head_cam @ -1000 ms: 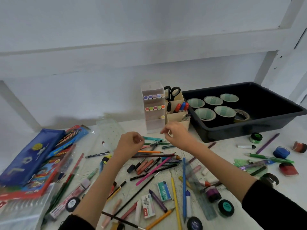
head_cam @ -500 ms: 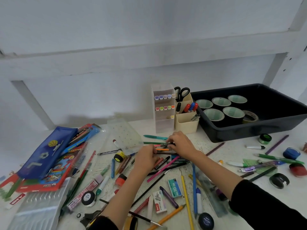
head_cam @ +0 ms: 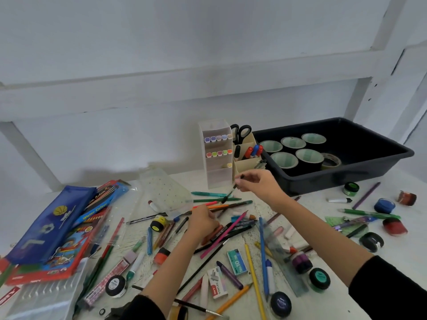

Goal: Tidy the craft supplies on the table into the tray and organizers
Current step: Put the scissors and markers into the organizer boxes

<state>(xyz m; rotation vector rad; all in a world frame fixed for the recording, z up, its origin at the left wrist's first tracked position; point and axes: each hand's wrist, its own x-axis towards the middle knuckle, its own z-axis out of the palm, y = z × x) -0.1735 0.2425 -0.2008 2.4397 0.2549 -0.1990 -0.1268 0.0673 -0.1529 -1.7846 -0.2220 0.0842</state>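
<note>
Right hand (head_cam: 258, 185) pinches a thin dark pen (head_cam: 231, 192) beside the organizer (head_cam: 217, 176)

Head view, downward over table (head_cam: 323, 227)

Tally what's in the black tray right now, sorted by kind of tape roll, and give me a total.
black tape rolls: 5
tan tape roll: 1
total in the black tray: 6
</note>
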